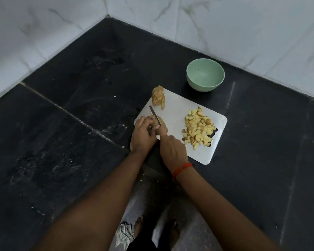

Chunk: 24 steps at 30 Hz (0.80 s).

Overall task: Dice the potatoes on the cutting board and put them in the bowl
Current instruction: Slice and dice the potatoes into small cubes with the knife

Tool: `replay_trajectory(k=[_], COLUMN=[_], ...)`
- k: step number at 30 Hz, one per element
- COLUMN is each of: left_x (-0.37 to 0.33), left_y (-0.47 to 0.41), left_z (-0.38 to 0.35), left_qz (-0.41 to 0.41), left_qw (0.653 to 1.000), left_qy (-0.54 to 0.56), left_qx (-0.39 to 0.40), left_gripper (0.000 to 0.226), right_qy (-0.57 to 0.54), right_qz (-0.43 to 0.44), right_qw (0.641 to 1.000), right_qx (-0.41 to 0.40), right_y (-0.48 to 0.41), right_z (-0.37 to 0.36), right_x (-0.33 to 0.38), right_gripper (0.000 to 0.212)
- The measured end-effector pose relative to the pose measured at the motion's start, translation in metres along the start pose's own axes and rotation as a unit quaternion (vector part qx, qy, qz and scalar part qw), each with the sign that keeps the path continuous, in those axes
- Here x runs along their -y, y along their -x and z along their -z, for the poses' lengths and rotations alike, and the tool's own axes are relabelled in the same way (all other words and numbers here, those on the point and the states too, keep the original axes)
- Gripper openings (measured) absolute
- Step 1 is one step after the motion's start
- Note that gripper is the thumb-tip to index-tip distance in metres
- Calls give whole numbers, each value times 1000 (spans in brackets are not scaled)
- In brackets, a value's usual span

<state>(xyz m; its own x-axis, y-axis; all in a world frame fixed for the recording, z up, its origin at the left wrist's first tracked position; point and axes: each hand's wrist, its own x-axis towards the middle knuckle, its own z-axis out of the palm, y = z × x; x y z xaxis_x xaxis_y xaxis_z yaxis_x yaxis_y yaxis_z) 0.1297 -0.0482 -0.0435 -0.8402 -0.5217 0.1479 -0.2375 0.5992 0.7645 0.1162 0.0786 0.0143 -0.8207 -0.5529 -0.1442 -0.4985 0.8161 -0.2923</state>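
Note:
A white cutting board (pixel 176 113) lies on the black counter. On its right part sits a heap of diced potato (pixel 198 128). At its far left corner stands a cut potato piece (pixel 157 96) with slices leaning on it. My left hand (pixel 143 134) holds a brown potato (pixel 161 122) at the board's near left edge. My right hand (pixel 172 149) grips a knife (pixel 153 113) whose blade lies across that potato, tip pointing away. The handle is hidden in my fist. A pale green bowl (pixel 205 75) stands beyond the board with nothing in it.
The black stone counter (pixel 71 133) runs into a corner of white marbled wall tiles (pixel 225 24). A seam crosses the counter at the left. The counter's front edge lies below my wrists, with my feet and the floor visible underneath.

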Motion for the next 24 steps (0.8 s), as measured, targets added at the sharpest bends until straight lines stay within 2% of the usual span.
replay_trajectory(k=[2, 6, 10, 13, 17, 20, 24], left_x=[1, 4, 5, 7, 8, 8, 8], left_y=[0, 0, 0, -1, 0, 3, 5], left_z=[-1, -4, -4, -4, -3, -1, -1], left_qz=[-3, -4, -10, -26, -30, -28, -33], left_qw=[1000, 1000, 1000, 999, 998, 996, 995], left_qy=[-1, -9, -7, 1, 30, 50, 43], left_qx=[-7, -11, -21, -28, -50, -75, -81], left_gripper=[15, 16, 15, 15, 18, 23, 23], right_qy=[22, 64, 62, 26, -37, -111, -156], right_qz=[-1, -7, -19, -29, -41, -33, -22], right_qw=[1000, 997, 996, 997, 998, 985, 979], right_qx=[16, 45, 65, 60, -41, -131, -132], right_y=[14, 56, 87, 103, 115, 85, 28], right_z=[-5, -16, -18, -11, 0, 4, -6], right_x=[-6, -21, -28, -34, -26, -14, -7], right_gripper=[45, 42, 44, 35, 7, 12, 11])
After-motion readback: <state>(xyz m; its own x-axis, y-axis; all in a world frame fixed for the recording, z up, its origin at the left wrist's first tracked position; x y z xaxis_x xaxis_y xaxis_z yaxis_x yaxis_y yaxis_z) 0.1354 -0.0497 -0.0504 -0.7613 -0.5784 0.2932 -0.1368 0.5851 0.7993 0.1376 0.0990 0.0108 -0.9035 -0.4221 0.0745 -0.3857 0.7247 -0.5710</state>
